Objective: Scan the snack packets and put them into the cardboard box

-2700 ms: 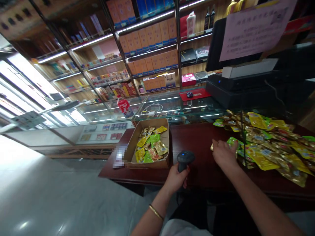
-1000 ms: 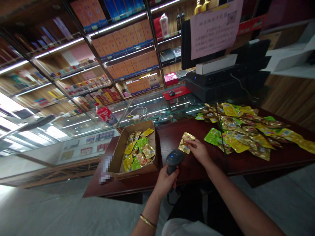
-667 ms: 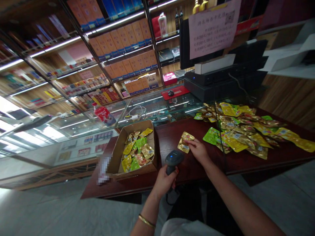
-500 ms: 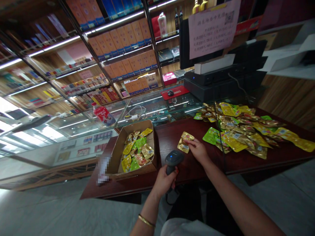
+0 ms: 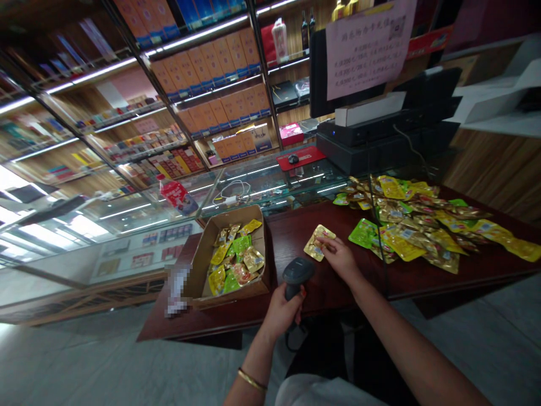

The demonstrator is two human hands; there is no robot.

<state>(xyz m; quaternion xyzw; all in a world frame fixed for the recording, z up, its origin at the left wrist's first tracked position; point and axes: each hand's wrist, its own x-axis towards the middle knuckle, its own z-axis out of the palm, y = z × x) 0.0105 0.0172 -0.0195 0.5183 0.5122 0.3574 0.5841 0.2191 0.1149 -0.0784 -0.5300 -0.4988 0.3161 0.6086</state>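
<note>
One gold packet is pinched by the fingers of the right hand, and it is no longer found by the big heap of packets. Now it is held at the desk, between the cardboard box and the heap. Whether the desk is touched by it cannot be told. The dark scanner is gripped by the left hand, with the fingers wrapped around its handle, and its head is seen just beside the packet. Whether its button is pressed cannot be told.

In the last little bit, only a small change is seen: the packet is turned a bit. The same shiny packets are seen in the box, so it seems that nothing new is put in there. For the work, this seems to mean that one packet is picked out and brought close to the scanner, but is not yet let go.
</note>
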